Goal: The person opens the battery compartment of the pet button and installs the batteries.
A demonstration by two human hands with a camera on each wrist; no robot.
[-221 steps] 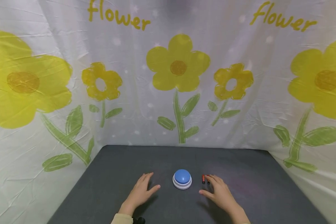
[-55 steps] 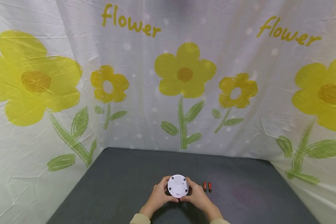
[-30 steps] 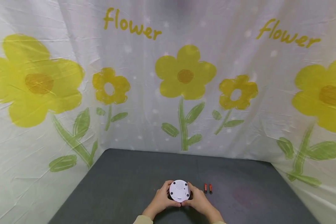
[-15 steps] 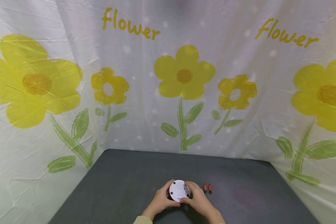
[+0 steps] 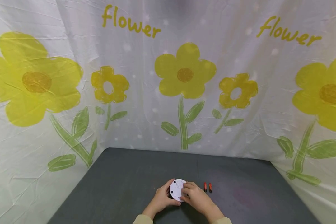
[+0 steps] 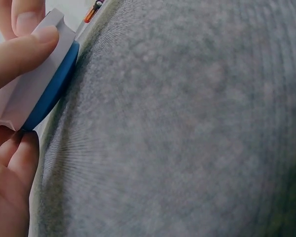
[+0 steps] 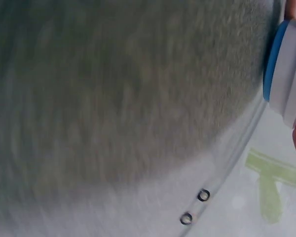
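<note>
A round push button with a white base (image 5: 175,189) and a blue dome (image 6: 54,89) is held upside down, its dotted underside with dark feet facing up. My left hand (image 5: 161,198) grips its side, thumb at the near rim and fingers around the far side. My right hand (image 5: 197,198) lies over the right part of the underside with curled fingers, thumb near the lower edge, covering that part. In the right wrist view, fingertips meet the white base (image 7: 288,74) at its edge. I cannot tell whether the right fingers pinch a separate part.
Two red-and-black batteries (image 5: 207,187) lie side by side on the dark grey table (image 5: 128,174), just right of my right hand. A white cloth with yellow flowers (image 5: 145,124) hangs around the table's back and sides.
Earlier the push button stood dome up between both open hands; it was then lifted and turned over. In the last second my right hand has shifted from its right rim onto the underside.
</note>
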